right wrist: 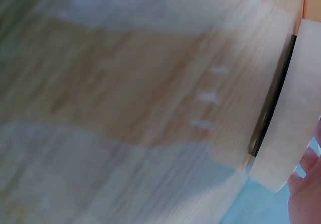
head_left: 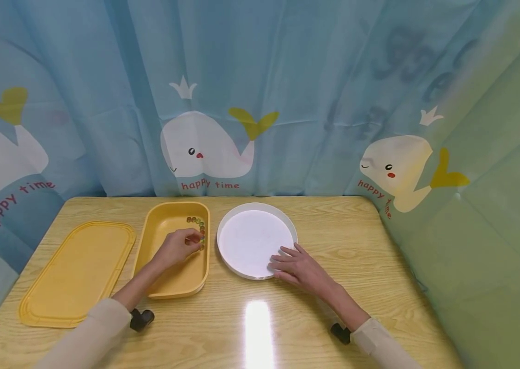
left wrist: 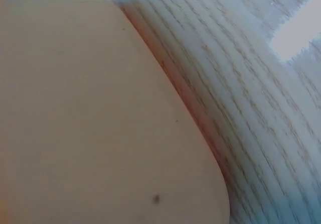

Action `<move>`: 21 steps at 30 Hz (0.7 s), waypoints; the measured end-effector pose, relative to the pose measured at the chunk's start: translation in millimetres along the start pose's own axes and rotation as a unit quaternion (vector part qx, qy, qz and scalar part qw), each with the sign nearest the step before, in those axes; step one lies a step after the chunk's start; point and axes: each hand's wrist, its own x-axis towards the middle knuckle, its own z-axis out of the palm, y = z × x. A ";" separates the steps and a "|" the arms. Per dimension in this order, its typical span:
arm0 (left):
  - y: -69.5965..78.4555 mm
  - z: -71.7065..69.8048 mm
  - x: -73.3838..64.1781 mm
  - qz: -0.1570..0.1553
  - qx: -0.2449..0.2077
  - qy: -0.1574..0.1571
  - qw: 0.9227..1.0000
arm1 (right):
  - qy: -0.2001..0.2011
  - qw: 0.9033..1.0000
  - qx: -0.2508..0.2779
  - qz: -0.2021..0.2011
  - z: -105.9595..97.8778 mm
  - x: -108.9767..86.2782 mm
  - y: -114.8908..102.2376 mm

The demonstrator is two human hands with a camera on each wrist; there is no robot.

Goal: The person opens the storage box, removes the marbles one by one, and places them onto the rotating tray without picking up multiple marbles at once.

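Observation:
Inside a yellow rectangular bin (head_left: 151, 233), my left hand (head_left: 177, 248) reaches toward the right wall with bent fingers. Its fingertips are at a bent row of small coloured glass marbles (head_left: 202, 224); whether they pinch one cannot be seen. In the left wrist view a smooth tan surface, too close to identify, fills much of the picture. My right hand (head_left: 301, 267) rests on the near right rim of a round white tray (head_left: 251, 241), fingers spread over it. The right wrist view catches the tray's pale side wall (right wrist: 288, 113) and part of the fingers (right wrist: 307, 196).
A flat yellow lid (head_left: 77, 271) lies left of the bin on the wood-grain table (head_left: 338, 230). Blue curtains (head_left: 311, 77) printed with whales hang behind the table, and a green curtain (head_left: 509, 246) closes off the right side. Bright glare lies on the near tabletop.

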 end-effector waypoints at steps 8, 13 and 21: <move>1.2 2.0 -0.6 -0.006 0.001 -0.001 1.000 | 0.003 1.000 -0.008 -0.017 0.5 -1.0 0.9; 2.3 2.9 -1.0 -0.003 0.007 -0.002 1.000 | 0.003 1.000 -0.003 -0.018 0.6 -1.7 1.3; -1.7 5.9 -0.8 -0.011 0.005 0.003 1.000 | 0.006 1.000 -0.001 -0.017 0.6 -1.5 1.1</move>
